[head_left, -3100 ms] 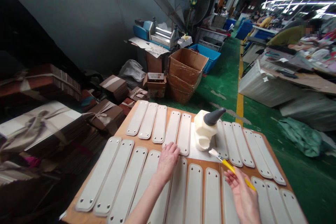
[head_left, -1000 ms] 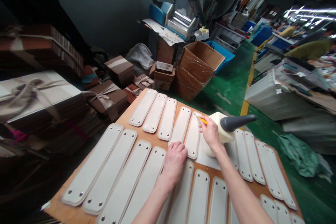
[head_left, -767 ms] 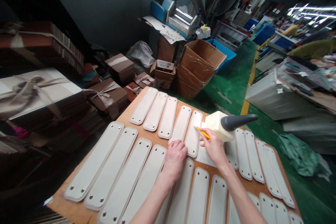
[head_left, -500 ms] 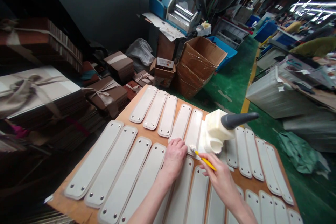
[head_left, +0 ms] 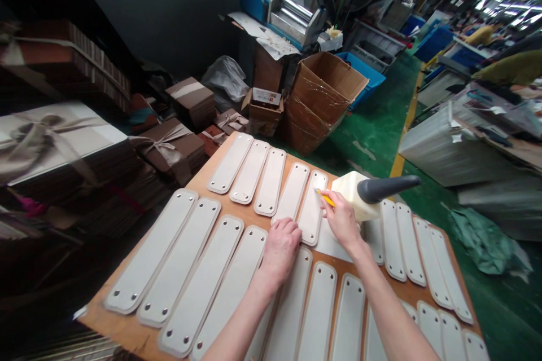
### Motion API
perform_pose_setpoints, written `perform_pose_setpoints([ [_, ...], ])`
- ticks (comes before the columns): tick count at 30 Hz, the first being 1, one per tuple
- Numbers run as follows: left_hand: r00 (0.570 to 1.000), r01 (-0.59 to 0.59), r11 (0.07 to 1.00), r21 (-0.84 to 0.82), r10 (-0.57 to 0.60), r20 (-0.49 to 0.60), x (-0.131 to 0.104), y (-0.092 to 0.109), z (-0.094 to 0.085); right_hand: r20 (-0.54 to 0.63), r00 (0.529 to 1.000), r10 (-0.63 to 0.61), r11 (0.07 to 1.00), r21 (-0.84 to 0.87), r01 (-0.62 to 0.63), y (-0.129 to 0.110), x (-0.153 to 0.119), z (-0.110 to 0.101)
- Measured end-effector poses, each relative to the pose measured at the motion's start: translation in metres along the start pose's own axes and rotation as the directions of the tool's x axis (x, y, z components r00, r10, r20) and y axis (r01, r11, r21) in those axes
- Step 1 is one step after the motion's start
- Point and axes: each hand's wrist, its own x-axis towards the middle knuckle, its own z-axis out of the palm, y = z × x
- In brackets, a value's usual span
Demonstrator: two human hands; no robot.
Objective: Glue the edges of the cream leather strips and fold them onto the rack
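My right hand (head_left: 342, 220) grips a slim yellow-handled brush (head_left: 327, 197). The brush tip is at the upper part of a pale strip (head_left: 311, 217) with metal studs at its ends. My left hand (head_left: 283, 245) rests with curled fingers by the near ends of this strip and the one to its left (head_left: 292, 192); what lies under the fingertips is hidden. Just beyond my right hand is a cream-white container (head_left: 348, 183) with a dark grey cone-shaped part (head_left: 387, 187); my hand covers some of it.
Rows of similar studded strips (head_left: 203, 287) lie on a brown board (head_left: 139, 259). Tied stacks (head_left: 63, 135) stand at left. Behind the board are a cardboard box (head_left: 322, 101) and a blue machine with metal rollers (head_left: 292, 17). Green floor (head_left: 359, 141) runs to the right.
My right hand has moved up and away with the brush, from the strip's near end to its upper part, now covering part of the container. My left hand stays nearly in place.
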Motion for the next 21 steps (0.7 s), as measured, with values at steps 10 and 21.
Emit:
perform_pose_setpoints([
  [10, 1.000, 0.016, 0.999, -0.036, -0.016, -0.003, 0.000, 0.001, -0.003, 0.330, 0.940, 0.086, 0.978, 0.154, -0.143, -0.041, -0.108, -0.026],
  [21, 0.999, -0.003, 0.997, -0.074, 0.001, -0.037, -0.003, 0.000, -0.003, 0.123, 0.991, -0.062, 0.997, -0.027, 0.066, -0.020, -0.033, -0.010],
])
